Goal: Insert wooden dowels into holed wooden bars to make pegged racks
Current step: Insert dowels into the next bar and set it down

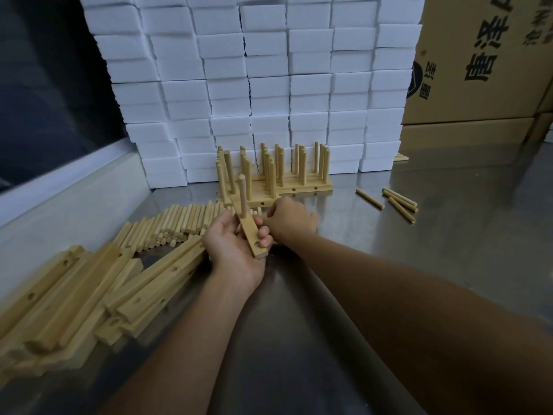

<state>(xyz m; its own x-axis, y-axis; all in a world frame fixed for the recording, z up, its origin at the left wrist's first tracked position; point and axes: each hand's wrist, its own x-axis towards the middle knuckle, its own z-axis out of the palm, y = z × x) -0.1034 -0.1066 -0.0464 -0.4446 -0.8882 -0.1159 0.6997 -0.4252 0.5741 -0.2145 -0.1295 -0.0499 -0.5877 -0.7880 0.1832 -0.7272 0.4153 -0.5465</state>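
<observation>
My left hand grips a holed wooden bar from below, fingers curled round its near end. One dowel stands upright in the bar, and an open hole shows near the bar's near end. My right hand is curled just right of the bar, over the end of the dowel pile; what it holds is hidden. Loose dowels lie in a row to the left. Holed bars are heaped at the near left. Finished pegged racks stand behind.
A wall of white foam blocks rises behind the racks. Cardboard boxes stand at the right. Several stray dowels lie on the steel table to the right. A raised ledge borders the left side.
</observation>
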